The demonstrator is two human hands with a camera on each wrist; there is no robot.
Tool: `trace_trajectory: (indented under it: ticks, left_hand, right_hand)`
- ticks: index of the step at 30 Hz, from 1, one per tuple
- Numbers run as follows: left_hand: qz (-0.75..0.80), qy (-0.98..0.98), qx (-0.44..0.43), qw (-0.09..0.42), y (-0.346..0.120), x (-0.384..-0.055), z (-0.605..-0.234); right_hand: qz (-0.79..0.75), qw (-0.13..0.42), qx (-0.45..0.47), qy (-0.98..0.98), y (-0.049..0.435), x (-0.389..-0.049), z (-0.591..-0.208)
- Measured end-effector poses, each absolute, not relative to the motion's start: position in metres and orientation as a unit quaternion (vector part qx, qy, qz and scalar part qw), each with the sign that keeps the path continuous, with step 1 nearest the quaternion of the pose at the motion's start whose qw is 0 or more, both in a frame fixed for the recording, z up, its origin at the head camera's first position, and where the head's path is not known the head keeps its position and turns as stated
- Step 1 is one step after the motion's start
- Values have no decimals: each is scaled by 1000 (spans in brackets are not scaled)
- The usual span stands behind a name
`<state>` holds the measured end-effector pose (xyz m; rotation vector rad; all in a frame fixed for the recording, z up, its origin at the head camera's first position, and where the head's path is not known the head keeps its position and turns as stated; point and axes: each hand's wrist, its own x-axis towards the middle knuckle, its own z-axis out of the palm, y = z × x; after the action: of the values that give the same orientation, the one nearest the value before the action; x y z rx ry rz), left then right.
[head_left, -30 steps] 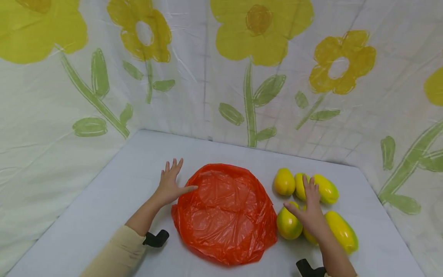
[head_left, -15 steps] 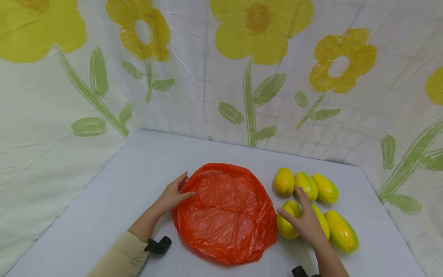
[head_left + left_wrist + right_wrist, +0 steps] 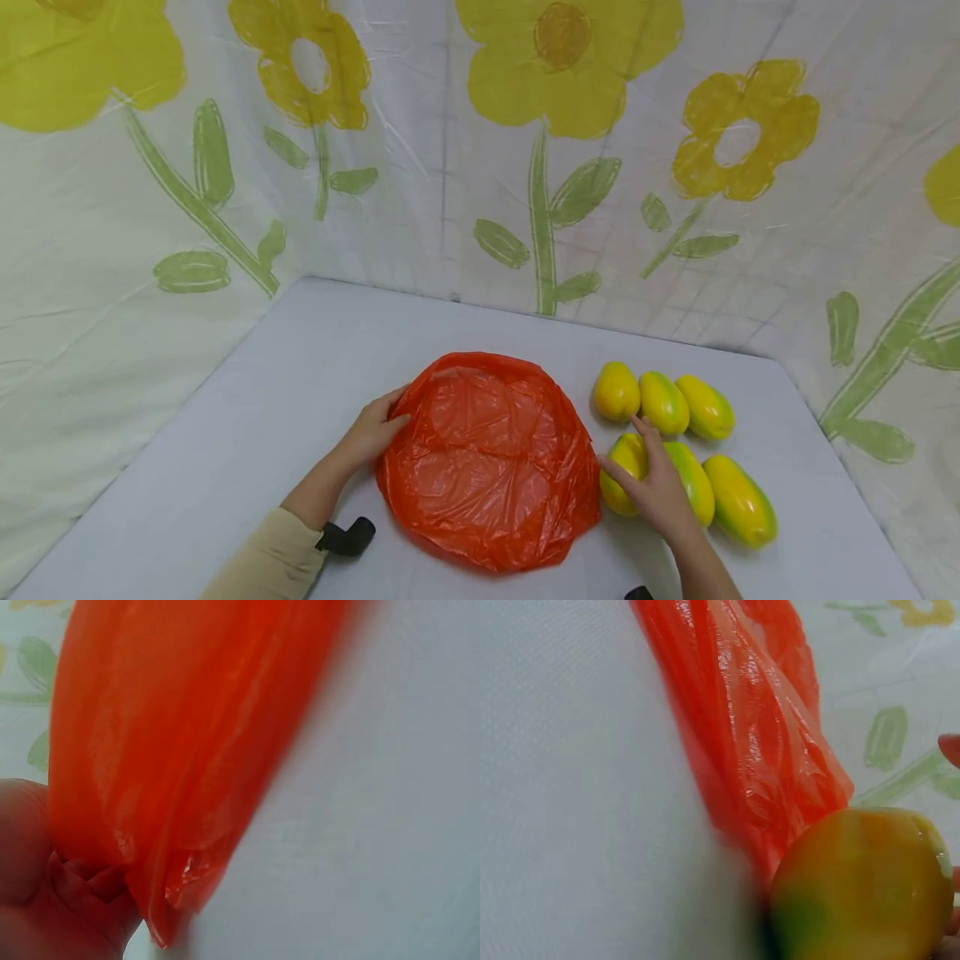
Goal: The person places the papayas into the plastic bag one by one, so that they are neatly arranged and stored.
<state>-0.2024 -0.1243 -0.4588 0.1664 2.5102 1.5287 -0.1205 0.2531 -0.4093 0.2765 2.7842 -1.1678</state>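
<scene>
A round, wide-mouthed red plastic bag (image 3: 487, 467) stands in the middle of the table. My left hand (image 3: 371, 432) grips its left rim, thumb over the inside and fingers along the outside. In the left wrist view, curled fingers (image 3: 90, 900) show against the red plastic. My right hand (image 3: 660, 487) hovers over the nearest yellow-green papaya (image 3: 624, 479), just right of the bag. Its thumb and forefinger are spread to either side of that fruit. In the right wrist view the papaya (image 3: 862, 889) fills the lower right, and one fingertip (image 3: 950, 748) shows apart from it.
Behind, a papaya (image 3: 617, 392), another (image 3: 663, 403) and a third (image 3: 705, 407) form a row. Two more, a papaya (image 3: 692, 483) partly behind my right hand and a papaya (image 3: 741, 502), lie nearer. A flower-printed curtain (image 3: 420, 192) borders the white table (image 3: 247, 433).
The left hand has lowered from beside the bag and taken hold of its rim. The right hand has come left and down over the nearest papaya, uncovering the back row.
</scene>
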Motion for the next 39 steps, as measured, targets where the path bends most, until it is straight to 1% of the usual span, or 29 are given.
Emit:
trace_trajectory:
  ticks: [14, 39]
  left_hand:
    - [518, 848, 53, 94, -121, -201, -461]
    - [513, 852, 53, 94, -123, -200, -459]
  right_hand:
    - [-387, -6, 83, 918, 254, -120, -422]
    - [-390, -52, 100, 914, 245, -121, -428]
